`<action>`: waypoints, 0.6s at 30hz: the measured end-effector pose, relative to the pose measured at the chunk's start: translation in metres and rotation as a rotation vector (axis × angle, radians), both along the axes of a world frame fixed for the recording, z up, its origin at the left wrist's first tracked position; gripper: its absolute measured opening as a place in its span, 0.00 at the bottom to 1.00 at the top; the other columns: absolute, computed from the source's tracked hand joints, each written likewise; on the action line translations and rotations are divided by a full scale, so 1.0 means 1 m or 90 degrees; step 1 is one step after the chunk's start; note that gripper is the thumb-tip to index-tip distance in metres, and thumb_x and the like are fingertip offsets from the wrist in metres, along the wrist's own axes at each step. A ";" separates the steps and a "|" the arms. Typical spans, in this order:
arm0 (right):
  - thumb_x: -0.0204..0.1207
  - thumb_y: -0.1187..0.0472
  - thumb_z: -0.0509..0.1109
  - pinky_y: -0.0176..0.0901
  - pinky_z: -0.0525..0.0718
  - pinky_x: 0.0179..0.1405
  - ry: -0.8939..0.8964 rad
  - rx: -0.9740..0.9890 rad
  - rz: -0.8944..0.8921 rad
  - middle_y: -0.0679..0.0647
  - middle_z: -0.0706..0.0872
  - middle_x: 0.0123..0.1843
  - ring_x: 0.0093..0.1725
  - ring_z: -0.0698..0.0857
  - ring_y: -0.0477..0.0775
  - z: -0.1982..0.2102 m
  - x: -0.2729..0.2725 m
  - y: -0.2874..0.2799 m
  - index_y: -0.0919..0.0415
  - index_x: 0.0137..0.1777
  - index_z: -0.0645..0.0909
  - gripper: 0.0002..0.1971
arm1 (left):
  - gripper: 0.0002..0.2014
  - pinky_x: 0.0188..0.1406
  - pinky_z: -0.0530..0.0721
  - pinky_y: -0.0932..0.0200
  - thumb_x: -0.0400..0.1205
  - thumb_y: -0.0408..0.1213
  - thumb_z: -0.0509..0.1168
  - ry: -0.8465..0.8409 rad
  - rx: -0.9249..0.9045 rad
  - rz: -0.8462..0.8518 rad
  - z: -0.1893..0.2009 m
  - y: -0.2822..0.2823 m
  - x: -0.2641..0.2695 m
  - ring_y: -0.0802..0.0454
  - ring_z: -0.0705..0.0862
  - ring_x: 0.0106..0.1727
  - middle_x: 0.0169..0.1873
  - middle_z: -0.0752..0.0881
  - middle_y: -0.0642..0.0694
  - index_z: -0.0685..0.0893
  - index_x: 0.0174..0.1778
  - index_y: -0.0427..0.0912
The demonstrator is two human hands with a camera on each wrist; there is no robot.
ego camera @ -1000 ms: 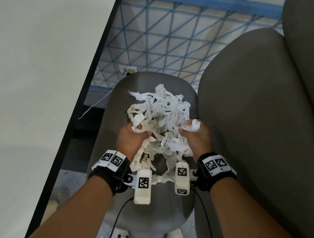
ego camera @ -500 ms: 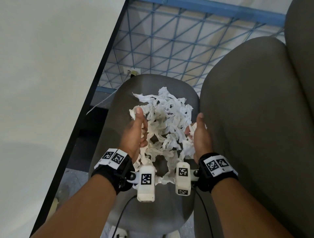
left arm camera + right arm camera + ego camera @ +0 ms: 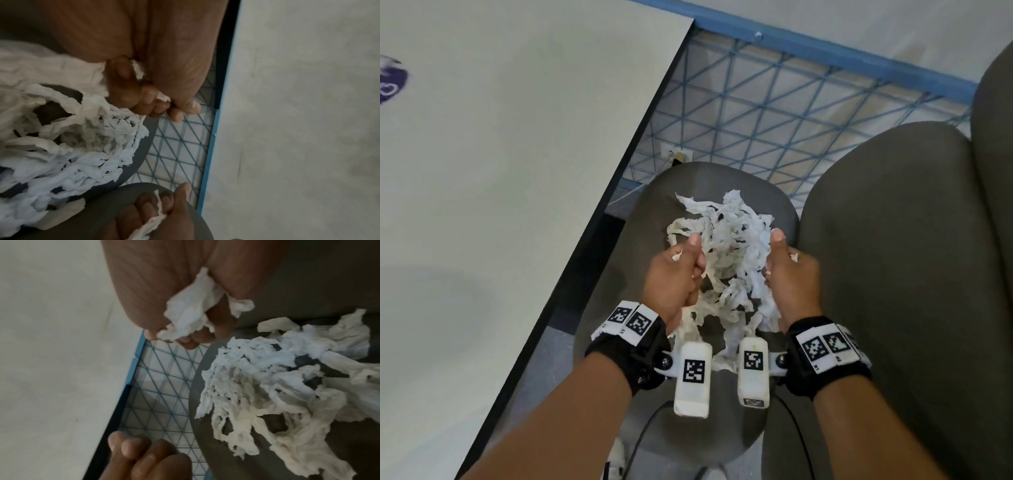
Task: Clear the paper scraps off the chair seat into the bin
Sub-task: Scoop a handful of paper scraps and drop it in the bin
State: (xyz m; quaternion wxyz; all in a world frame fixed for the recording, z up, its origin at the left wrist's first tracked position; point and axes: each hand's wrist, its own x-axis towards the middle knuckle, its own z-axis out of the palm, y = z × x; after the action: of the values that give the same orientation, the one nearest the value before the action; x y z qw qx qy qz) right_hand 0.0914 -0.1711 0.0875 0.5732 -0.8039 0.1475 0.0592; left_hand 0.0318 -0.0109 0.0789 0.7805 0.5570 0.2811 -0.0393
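The left hand (image 3: 677, 274) and the right hand (image 3: 792, 275) are both fisted, thumbs up, each gripping one side of a loose tangle of paper scraps (image 3: 729, 260). The wrist views show strips pinched between curled fingers (image 3: 144, 100) on the left and a wad squeezed in the right fist. The tangle hangs between the fists over the round grey chair seat (image 3: 633, 260); its lower strands trail down toward the wrists, and whether they touch the seat cannot be told.

The main risk, as I judge it, is shedding. The scraps are torn strips that only mesh with one another, so a quick lift or the hands drifting apart could pull the web open and drop pieces onto the seat or over its rim. Trailing ends could also snag on the wrist cameras (image 3: 692, 377).

Room is tight at the sides. The white worktop (image 3: 510, 171) runs close along the left, its dark edge just beside the seat, and a larger grey chair (image 3: 893, 274) presses against the seat's right rim. Ahead, past the seat's far edge, lies a blue wire grid (image 3: 774, 113). No bin is in view, so the carry route cannot be judged.
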 end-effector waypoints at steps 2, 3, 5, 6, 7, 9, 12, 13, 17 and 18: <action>0.85 0.44 0.65 0.41 0.67 0.26 -0.013 0.016 0.016 0.54 0.67 0.24 0.25 0.66 0.52 0.021 -0.009 0.005 0.61 0.29 0.70 0.27 | 0.23 0.19 0.56 0.65 0.86 0.57 0.62 -0.008 -0.008 0.000 0.018 0.000 -0.011 0.54 0.60 0.22 0.25 0.68 0.48 0.73 0.29 0.47; 0.85 0.44 0.65 0.42 0.66 0.26 -0.012 0.027 0.027 0.53 0.66 0.24 0.25 0.65 0.51 0.033 -0.015 0.008 0.59 0.27 0.68 0.27 | 0.23 0.19 0.55 0.63 0.86 0.57 0.62 -0.013 -0.016 0.002 0.030 0.000 -0.020 0.54 0.60 0.22 0.25 0.67 0.48 0.72 0.29 0.48; 0.84 0.44 0.66 0.43 0.65 0.28 0.007 0.053 0.047 0.52 0.65 0.24 0.25 0.64 0.50 0.059 -0.031 0.015 0.54 0.25 0.65 0.27 | 0.24 0.22 0.52 0.59 0.86 0.58 0.62 -0.030 -0.040 0.006 0.055 0.003 -0.043 0.53 0.59 0.23 0.26 0.67 0.47 0.70 0.29 0.47; 0.84 0.43 0.66 0.43 0.65 0.29 0.019 0.069 0.062 0.51 0.66 0.24 0.25 0.65 0.50 0.075 -0.042 0.019 0.52 0.24 0.66 0.27 | 0.24 0.23 0.52 0.57 0.86 0.58 0.61 -0.040 -0.050 0.008 0.067 0.005 -0.058 0.53 0.58 0.23 0.26 0.67 0.47 0.70 0.30 0.46; 0.84 0.43 0.66 0.43 0.65 0.30 0.027 0.085 0.083 0.52 0.66 0.24 0.26 0.65 0.51 0.091 -0.054 0.024 0.51 0.24 0.67 0.26 | 0.25 0.24 0.51 0.56 0.87 0.58 0.61 -0.050 -0.054 0.013 0.080 0.008 -0.074 0.53 0.58 0.24 0.27 0.67 0.47 0.70 0.32 0.43; 0.84 0.43 0.66 0.45 0.66 0.31 0.042 0.102 0.133 0.55 0.67 0.26 0.27 0.66 0.52 0.120 -0.080 0.035 0.52 0.26 0.70 0.25 | 0.26 0.24 0.53 0.60 0.87 0.58 0.59 -0.065 -0.050 0.033 0.105 0.017 -0.111 0.52 0.57 0.26 0.28 0.65 0.46 0.70 0.35 0.37; 0.84 0.41 0.65 0.44 0.65 0.31 0.054 0.131 0.214 0.58 0.67 0.27 0.27 0.66 0.54 0.154 -0.124 0.056 0.58 0.28 0.69 0.27 | 0.28 0.22 0.58 0.63 0.87 0.58 0.58 -0.081 -0.040 0.077 0.139 0.032 -0.172 0.49 0.57 0.27 0.32 0.61 0.38 0.67 0.33 0.36; 0.83 0.41 0.65 0.44 0.65 0.31 0.055 0.143 0.240 0.58 0.67 0.27 0.28 0.66 0.54 0.164 -0.139 0.064 0.60 0.28 0.68 0.28 | 0.27 0.23 0.58 0.63 0.87 0.59 0.59 -0.088 -0.040 0.097 0.150 0.038 -0.194 0.49 0.57 0.27 0.32 0.60 0.36 0.68 0.32 0.39; 0.79 0.40 0.69 0.46 0.68 0.36 0.100 0.185 0.335 0.52 0.72 0.24 0.28 0.71 0.53 0.198 -0.204 0.104 0.58 0.27 0.71 0.27 | 0.25 0.24 0.60 0.63 0.85 0.59 0.61 -0.118 -0.045 0.196 0.188 0.066 -0.278 0.50 0.60 0.27 0.33 0.62 0.34 0.70 0.30 0.44; 0.79 0.40 0.70 0.46 0.69 0.36 0.110 0.184 0.362 0.51 0.74 0.25 0.29 0.72 0.53 0.205 -0.219 0.115 0.58 0.27 0.72 0.26 | 0.25 0.24 0.59 0.63 0.85 0.58 0.61 -0.123 -0.047 0.228 0.193 0.073 -0.298 0.50 0.59 0.27 0.32 0.62 0.35 0.70 0.30 0.43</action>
State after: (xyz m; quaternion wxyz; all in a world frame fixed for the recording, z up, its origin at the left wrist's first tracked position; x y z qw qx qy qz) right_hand -0.1278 -0.0558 0.2921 0.6270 -0.7152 -0.0448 0.3054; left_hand -0.2662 0.0626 0.2720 0.8181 0.4706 0.2976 0.1435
